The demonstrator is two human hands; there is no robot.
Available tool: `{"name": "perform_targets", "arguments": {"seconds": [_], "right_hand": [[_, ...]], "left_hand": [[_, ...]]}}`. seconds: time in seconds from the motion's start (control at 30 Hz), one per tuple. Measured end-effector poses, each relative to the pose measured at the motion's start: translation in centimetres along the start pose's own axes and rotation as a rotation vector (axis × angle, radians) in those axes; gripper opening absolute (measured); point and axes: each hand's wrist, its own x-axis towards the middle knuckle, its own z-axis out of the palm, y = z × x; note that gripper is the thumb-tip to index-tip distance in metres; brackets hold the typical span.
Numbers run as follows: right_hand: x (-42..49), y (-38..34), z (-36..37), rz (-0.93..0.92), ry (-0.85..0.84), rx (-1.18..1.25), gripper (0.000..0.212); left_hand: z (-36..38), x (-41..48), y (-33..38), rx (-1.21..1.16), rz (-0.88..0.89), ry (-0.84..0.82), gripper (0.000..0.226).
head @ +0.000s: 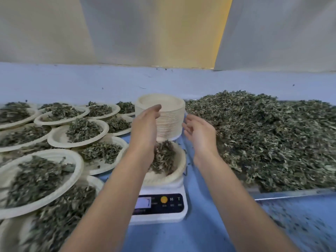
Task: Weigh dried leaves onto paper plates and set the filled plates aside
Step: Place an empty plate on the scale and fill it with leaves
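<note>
A white digital scale (pixel 160 206) sits in the middle of the blue table, and a paper plate (pixel 177 171) heaped with dried leaves (pixel 163 157) rests on it. Behind the scale rises a tall stack of empty paper plates (pixel 169 117). My left hand (pixel 145 124) is raised at the left side of that stack, fingers relaxed and curved, holding nothing. My right hand (pixel 199 131) hovers just right of the stack, fingers loosely spread and empty. A large heap of loose dried leaves (pixel 263 137) lies to the right.
Several filled paper plates (pixel 60 135) crowd the table's left side, overlapping one another. The loose heap lies on a metal tray whose front edge (pixel 291 194) runs along the right. Leaf crumbs speckle the blue surface (pixel 300 224) at near right. Pale panels stand behind.
</note>
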Motion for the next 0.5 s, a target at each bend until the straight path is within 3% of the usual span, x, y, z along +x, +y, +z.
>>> {"name": "perform_targets", "arguments": {"seconds": [0.27, 0.37, 0.5], "right_hand": [[0.4, 3.3, 0.2, -0.004, 0.074, -0.282, 0.027], [0.6, 3.9, -0.3, 0.015, 0.045, -0.325, 0.028], [0.6, 4.5, -0.5, 0.03, 0.011, -0.341, 0.031]], "left_hand": [[-7.0, 0.8, -2.4, 0.121, -0.133, 0.251, 0.038], [-7.3, 0.9, -3.2, 0.107, -0.234, 0.277, 0.022], [-7.1, 1.1, -3.9, 0.032, -0.326, 0.256, 0.022]]}}
